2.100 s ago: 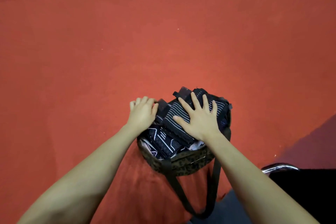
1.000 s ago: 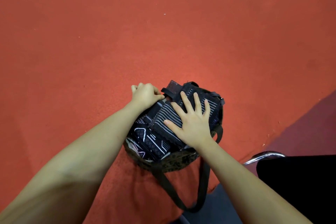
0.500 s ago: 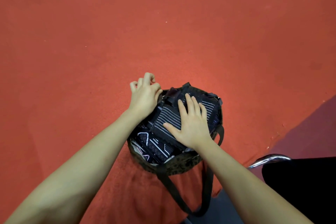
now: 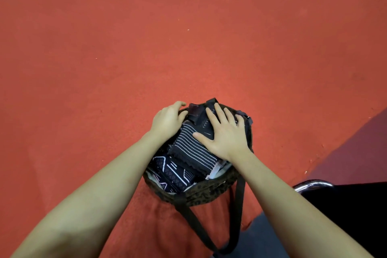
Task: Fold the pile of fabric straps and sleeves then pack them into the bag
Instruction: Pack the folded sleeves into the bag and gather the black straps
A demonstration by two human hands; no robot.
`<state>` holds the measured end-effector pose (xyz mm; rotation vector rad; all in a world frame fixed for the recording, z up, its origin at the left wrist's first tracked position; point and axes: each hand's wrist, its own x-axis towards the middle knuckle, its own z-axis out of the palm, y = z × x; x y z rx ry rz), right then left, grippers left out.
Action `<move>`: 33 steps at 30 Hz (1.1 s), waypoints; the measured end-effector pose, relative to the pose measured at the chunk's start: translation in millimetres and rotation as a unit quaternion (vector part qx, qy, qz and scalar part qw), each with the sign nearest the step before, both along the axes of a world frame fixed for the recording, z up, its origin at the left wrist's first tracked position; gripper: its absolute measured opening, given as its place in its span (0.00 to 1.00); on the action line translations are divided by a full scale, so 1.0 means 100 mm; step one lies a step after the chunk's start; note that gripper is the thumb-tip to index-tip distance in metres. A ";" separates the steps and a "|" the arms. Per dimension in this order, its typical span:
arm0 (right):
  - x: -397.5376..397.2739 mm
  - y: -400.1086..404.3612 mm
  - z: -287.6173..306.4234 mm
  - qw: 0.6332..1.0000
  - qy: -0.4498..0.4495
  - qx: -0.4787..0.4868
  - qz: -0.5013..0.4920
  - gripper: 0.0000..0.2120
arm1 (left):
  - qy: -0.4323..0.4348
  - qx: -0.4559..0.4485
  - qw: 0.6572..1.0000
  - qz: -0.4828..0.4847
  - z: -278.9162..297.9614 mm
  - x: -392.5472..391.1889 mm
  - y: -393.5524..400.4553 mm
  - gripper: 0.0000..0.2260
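A dark leopard-print bag (image 4: pixel 201 194) sits on the red cloth near the front edge, its black handles (image 4: pixel 236 222) hanging toward me. It is full of folded black straps and sleeves with white stripes (image 4: pixel 188 153) and white line patterns (image 4: pixel 171 172). My right hand (image 4: pixel 224 136) lies flat with spread fingers on top of the striped pile, pressing on it. My left hand (image 4: pixel 167 120) is at the bag's far left rim, fingers curled over the rim and the fabric there; what they grip is hidden.
The red cloth (image 4: pixel 188 48) covers the whole table around the bag. At the lower right are a chrome chair tube (image 4: pixel 314 184) and a black seat (image 4: pixel 345 211), with purple floor (image 4: pixel 356 142) beyond the table's edge.
My left hand shifted from the outside of the rim to over it, its fingers curling down. My right hand slid slightly farther across the pile, which sits lower in the bag.
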<state>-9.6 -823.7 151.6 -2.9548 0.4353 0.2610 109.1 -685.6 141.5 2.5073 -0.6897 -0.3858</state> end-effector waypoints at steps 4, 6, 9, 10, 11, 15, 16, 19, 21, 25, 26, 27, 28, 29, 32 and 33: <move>-0.05 0.06 -0.05 1.000 -0.007 0.012 -0.010 0.46 | -0.050 0.015 0.998 0.027 -0.06 0.07 -0.09 0.12; -0.06 0.08 -0.07 1.000 -0.013 0.017 -0.013 0.45 | -0.084 -0.017 0.995 0.048 -0.05 0.08 -0.10 0.12; -0.07 0.08 -0.14 0.999 -0.035 0.011 -0.008 0.42 | -0.132 -0.072 0.987 0.061 0.00 0.03 -0.06 0.10; -0.07 0.09 -0.17 0.999 -0.048 0.008 -0.006 0.40 | -0.139 -0.084 0.985 0.064 0.01 -0.01 -0.05 0.10; -0.07 0.09 -0.20 0.998 -0.060 0.008 -0.007 0.39 | -0.139 -0.094 0.983 0.069 0.02 -0.05 -0.04 0.09; -0.10 0.04 -0.20 0.993 -0.111 0.049 -0.015 0.37 | -0.156 -0.101 0.981 0.055 0.03 -0.17 -0.03 0.07; -0.10 0.02 -0.16 0.989 -0.130 0.071 -0.024 0.36 | -0.154 -0.095 0.983 0.042 0.04 -0.17 -0.03 0.07; -0.09 -0.11 -0.01 0.970 -0.200 0.098 -0.094 0.32 | -0.101 -0.084 0.991 0.020 0.08 -0.16 -0.03 0.09; -0.09 -0.25 0.03 0.959 -0.213 0.083 -0.165 0.28 | -0.063 -0.081 0.994 0.040 0.11 -0.16 -0.03 0.10; -0.24 -0.44 -0.05 0.943 -0.174 0.075 -0.275 0.25 | -0.005 -0.053 0.997 0.051 0.15 -0.18 -0.05 0.12; -0.28 -0.44 -0.07 0.937 -0.171 0.084 -0.293 0.24 | 0.017 -0.040 0.998 0.044 0.17 -0.18 -0.07 0.13; -0.33 -0.42 -0.09 0.931 -0.171 0.094 -0.307 0.23 | 0.044 -0.029 0.998 0.039 0.20 -0.18 -0.08 0.15; -0.36 -0.39 -0.10 0.927 -0.169 0.100 -0.320 0.23 | 0.076 -0.022 0.996 0.036 0.25 -0.18 -0.09 0.18; -0.40 -0.36 -0.13 0.924 -0.166 0.103 -0.330 0.22 | 0.107 -0.018 0.993 0.034 0.29 -0.17 -0.10 0.22; -0.52 -0.30 -0.23 0.928 -0.130 0.079 -0.340 0.18 | 0.102 0.057 0.993 0.005 0.38 -0.18 -0.15 0.31; -0.55 -0.30 -0.27 0.931 -0.120 0.068 -0.339 0.16 | 0.068 0.099 0.993 -0.009 0.39 -0.21 -0.17 0.33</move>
